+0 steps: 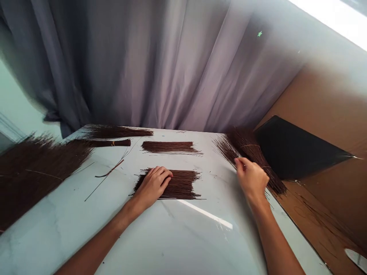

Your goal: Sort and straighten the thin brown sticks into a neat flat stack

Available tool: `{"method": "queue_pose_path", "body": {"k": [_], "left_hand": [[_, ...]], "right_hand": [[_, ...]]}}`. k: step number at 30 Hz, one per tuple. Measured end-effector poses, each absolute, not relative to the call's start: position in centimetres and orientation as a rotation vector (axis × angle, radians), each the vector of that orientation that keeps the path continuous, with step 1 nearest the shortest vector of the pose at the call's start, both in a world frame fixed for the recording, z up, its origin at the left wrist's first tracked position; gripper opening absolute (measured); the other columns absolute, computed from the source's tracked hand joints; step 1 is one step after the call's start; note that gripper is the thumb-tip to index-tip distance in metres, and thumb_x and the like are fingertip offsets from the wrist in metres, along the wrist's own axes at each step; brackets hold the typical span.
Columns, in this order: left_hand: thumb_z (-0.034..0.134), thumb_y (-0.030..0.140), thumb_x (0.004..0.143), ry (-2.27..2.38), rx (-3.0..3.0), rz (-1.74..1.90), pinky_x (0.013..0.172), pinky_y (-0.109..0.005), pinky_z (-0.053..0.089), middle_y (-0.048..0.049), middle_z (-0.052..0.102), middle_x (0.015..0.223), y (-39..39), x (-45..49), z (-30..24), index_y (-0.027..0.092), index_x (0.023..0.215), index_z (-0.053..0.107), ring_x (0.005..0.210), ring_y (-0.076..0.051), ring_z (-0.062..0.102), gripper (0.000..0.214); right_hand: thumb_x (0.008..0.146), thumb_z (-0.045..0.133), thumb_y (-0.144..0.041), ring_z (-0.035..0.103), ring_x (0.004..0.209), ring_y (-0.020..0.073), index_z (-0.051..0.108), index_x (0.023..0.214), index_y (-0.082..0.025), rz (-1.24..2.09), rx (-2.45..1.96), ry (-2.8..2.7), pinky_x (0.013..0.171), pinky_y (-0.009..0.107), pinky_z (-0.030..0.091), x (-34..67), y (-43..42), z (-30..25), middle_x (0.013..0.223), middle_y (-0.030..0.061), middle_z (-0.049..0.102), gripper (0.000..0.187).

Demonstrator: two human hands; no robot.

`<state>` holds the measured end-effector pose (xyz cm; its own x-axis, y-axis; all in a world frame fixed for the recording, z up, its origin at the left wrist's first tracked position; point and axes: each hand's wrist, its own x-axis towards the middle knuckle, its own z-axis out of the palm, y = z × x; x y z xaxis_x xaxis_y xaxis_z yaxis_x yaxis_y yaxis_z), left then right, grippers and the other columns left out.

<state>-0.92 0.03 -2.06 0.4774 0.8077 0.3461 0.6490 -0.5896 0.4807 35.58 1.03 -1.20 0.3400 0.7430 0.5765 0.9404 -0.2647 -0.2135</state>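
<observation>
My left hand [154, 184] lies flat, fingers stretched out, on the left end of a short row of thin dark brown sticks [182, 185] spread on the pale table [183, 236]. My right hand [251, 178] reaches to the right edge of the table and pinches into a long bundle of the same sticks [250, 151], which is bound with thin ties. What its fingertips grip is too fine to make out.
A second short row of sticks [169, 147] lies farther back. A tied bundle [107, 143] and a loose one [114, 132] sit at the back left, a big heap [31, 172] at the left edge. A grey curtain [172, 68] hangs behind; a black sheet [292, 149] lies to the right.
</observation>
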Motion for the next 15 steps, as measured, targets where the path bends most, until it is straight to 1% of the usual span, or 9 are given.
{"method": "queue_pose_path", "body": {"k": [2, 5, 6, 8, 10, 11, 13, 15], "left_hand": [[0.047, 0.018, 0.102, 1.256, 2.466, 0.788, 0.093, -0.040, 0.045, -0.0029, 0.066, 0.102, 0.1, -1.0, -1.9, 0.024, 0.103, 0.065, 0.098, -0.022, 0.060, 0.019], [0.049, 0.018, 0.102, 1.274, 2.464, 0.795, 0.092, -0.040, 0.045, -0.0033, 0.064, 0.102, 0.1, -0.9, -1.9, 0.024, 0.102, 0.065, 0.101, -0.023, 0.058, 0.017], [0.049, 0.018, 0.102, 1.277, 2.458, 0.795, 0.092, -0.040, 0.045, -0.0033, 0.064, 0.102, 0.1, -0.9, -1.9, 0.023, 0.101, 0.065, 0.101, -0.023, 0.058, 0.017], [0.049, 0.019, 0.101, 1.274, 2.449, 0.783, 0.093, -0.039, 0.045, -0.0031, 0.064, 0.102, 0.1, -0.9, -1.9, 0.023, 0.099, 0.064, 0.101, -0.023, 0.058, 0.016], [0.050, 0.019, 0.101, 1.263, 2.449, 0.768, 0.094, -0.040, 0.045, -0.0029, 0.064, 0.102, 0.1, -0.9, -1.8, 0.023, 0.098, 0.064, 0.100, -0.023, 0.058, 0.015], [0.050, 0.019, 0.101, 1.255, 2.451, 0.765, 0.094, -0.040, 0.045, -0.0029, 0.065, 0.102, 0.0, -1.0, -1.7, 0.023, 0.098, 0.065, 0.100, -0.023, 0.058, 0.015], [0.048, 0.019, 0.102, 1.241, 2.446, 0.769, 0.093, -0.039, 0.045, -0.0031, 0.065, 0.103, 0.1, -1.2, -1.5, 0.023, 0.098, 0.065, 0.101, -0.023, 0.058, 0.018], [0.048, 0.021, 0.102, 1.216, 2.432, 0.767, 0.091, -0.039, 0.045, -0.0031, 0.066, 0.104, 0.1, -1.5, -1.3, 0.023, 0.098, 0.066, 0.102, -0.023, 0.058, 0.019]], "right_hand": [[0.097, 0.053, -0.038, 0.054, 0.067, 0.0223, 0.078, 0.105, -0.019, -0.527, -2.181, -1.383, 0.057, 0.032, 0.022, 37.9, 1.2, -1.5, 0.084, 0.0127, 0.069, 0.032], [0.097, 0.050, -0.035, 0.055, 0.074, 0.0254, 0.077, 0.098, -0.016, -0.546, -2.229, -1.393, 0.060, 0.034, 0.028, 39.6, 1.4, -2.1, 0.091, 0.0160, 0.068, 0.033], [0.098, 0.048, -0.036, 0.055, 0.078, 0.0274, 0.076, 0.100, -0.014, -0.558, -2.234, -1.396, 0.062, 0.036, 0.032, 39.7, 1.5, -2.4, 0.093, 0.0178, 0.067, 0.036], [0.100, 0.044, -0.042, 0.054, 0.088, 0.0324, 0.071, 0.112, -0.007, -0.602, -2.198, -1.378, 0.070, 0.039, 0.039, 39.4, 1.8, -2.7, 0.098, 0.0223, 0.064, 0.046], [0.102, 0.038, -0.048, 0.052, 0.098, 0.0357, 0.061, 0.124, -0.001, -0.638, -2.079, -1.376, 0.080, 0.044, 0.042, 38.2, 2.0, -2.7, 0.106, 0.0258, 0.060, 0.057], [0.103, 0.035, -0.049, 0.051, 0.101, 0.0359, 0.057, 0.128, 0.000, -0.635, -2.006, -1.403, 0.085, 0.046, 0.042, 37.3, 2.1, -2.7, 0.108, 0.0261, 0.058, 0.059], [0.105, 0.032, -0.049, 0.050, 0.104, 0.0343, 0.056, 0.128, -0.003, -0.566, -1.867, -1.532, 0.091, 0.047, 0.042, 35.0, 2.2, -2.5, 0.111, 0.0238, 0.056, 0.057], [0.105, 0.034, -0.047, 0.049, 0.106, 0.0327, 0.056, 0.127, -0.007, -0.488, -1.750, -1.692, 0.093, 0.046, 0.042, 32.5, 2.1, -2.3, 0.114, 0.0216, 0.055, 0.051]]}}
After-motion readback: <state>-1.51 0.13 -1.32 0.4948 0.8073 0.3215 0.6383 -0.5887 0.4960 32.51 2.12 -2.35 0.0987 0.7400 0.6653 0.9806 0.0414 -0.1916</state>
